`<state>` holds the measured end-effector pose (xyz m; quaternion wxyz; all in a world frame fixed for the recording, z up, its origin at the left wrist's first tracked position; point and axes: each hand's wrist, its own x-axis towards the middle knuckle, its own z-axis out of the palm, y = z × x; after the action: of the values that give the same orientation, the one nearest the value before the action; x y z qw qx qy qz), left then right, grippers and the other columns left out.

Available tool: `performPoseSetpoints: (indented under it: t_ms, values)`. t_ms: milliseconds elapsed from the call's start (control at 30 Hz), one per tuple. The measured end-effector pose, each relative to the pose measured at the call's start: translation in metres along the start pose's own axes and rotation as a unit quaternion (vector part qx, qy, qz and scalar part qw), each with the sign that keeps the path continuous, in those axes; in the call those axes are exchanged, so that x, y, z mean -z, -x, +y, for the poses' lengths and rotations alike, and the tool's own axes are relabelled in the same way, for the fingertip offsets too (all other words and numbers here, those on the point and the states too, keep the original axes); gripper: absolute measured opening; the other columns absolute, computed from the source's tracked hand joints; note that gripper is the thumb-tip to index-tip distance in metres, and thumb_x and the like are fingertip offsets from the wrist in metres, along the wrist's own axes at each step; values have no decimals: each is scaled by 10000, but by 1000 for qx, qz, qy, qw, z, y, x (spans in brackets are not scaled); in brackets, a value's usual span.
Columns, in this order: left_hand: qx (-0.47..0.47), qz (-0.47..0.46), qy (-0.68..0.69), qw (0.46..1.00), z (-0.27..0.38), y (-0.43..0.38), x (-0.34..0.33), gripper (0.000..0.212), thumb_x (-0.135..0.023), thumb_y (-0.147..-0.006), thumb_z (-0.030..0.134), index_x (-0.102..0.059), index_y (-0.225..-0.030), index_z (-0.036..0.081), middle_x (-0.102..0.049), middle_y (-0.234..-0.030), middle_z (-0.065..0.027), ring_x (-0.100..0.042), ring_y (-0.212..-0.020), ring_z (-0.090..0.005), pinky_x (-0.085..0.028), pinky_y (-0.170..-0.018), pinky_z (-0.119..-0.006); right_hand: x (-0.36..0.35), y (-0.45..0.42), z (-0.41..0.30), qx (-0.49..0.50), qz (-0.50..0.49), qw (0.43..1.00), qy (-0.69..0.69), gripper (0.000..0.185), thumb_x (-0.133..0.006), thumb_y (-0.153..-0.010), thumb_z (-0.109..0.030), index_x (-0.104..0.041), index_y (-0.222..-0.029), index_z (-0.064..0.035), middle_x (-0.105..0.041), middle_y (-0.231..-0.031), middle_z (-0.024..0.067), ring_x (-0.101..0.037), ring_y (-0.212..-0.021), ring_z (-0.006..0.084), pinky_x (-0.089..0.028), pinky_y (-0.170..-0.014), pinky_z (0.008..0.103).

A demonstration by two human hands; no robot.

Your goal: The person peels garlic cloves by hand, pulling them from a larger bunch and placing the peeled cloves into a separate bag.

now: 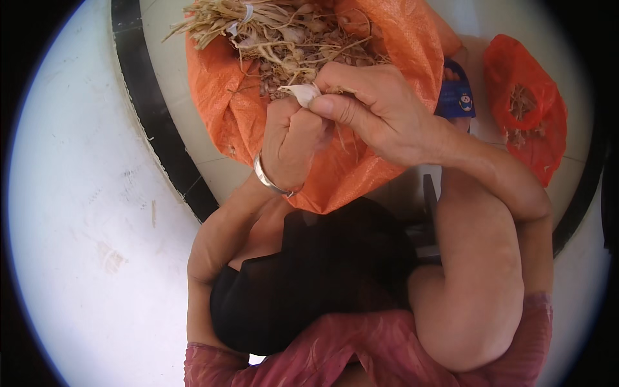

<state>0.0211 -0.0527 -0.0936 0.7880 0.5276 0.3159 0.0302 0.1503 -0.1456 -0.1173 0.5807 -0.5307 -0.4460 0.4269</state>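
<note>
A pale garlic piece (303, 93) in papery skin is pinched between the thumb and fingers of my right hand (382, 109). My left hand (294, 140), with a silver bangle (265, 176) at the wrist, is curled tightly against the underside of the same garlic. Its fingertips and whatever else lies inside that fist are hidden. Both hands are over the near side of an orange woven sack (217, 104), whose mouth gapes wide. Inside it, loose garlic bulbs and dry stalks (300, 46) are heaped.
A bundle of dry garlic stalks (213, 22), tied with a white strip (248, 13), juts over the sack's far left rim. To the right, a red mesh bag (537, 111) with dry scraps rests on the tiled floor. A blue slipper (457, 94) is beside the sack.
</note>
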Motion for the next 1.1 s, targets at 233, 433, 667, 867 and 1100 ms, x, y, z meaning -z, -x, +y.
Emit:
performPoseSetpoints:
  t_ms: [233,433,667,867,1100]
  values:
    - [10,47,71,996,0,-1,4,226,-372,-844,139,-509,-775,-26,-382,-545,11,-301,-464,-50,-233,-417,-207,5,3,8,-54,-26,989,-133,189,-472,-900,-152,-531,-816,7,-575,-710,42,-524,-668,125,-428,-639,269]
    - [7,58,-32,998,4,-4,-5,249,-308,-842,202,-363,-653,49,-314,-527,-2,-270,-428,-80,-214,-385,-217,5,4,8,-61,-25,989,-131,189,-469,-905,-157,-534,-831,4,-570,-729,37,-504,-684,109,-419,-661,256]
    - [-17,60,-117,991,8,-3,-8,209,-340,-819,182,-400,-692,28,-302,-545,9,-257,-446,-76,-225,-397,-215,4,2,10,-28,5,994,-101,165,-488,-896,-147,-544,-856,3,-577,-718,41,-533,-679,107,-436,-652,250]
    - [-29,35,-39,998,6,-2,-5,289,-365,-882,250,-406,-702,28,-291,-546,13,-257,-444,-73,-221,-392,-209,7,5,10,-64,-35,988,-136,187,-467,-926,-183,-531,-921,-7,-491,-772,-7,-443,-720,62,-385,-637,209]
    - [-5,91,-72,993,8,-4,-9,420,-271,-954,331,-388,-678,38,-268,-511,5,-247,-410,-75,-217,-370,-216,9,5,9,-96,-16,982,-161,208,-481,-912,-179,-561,-856,5,-559,-759,22,-503,-723,80,-416,-660,242]
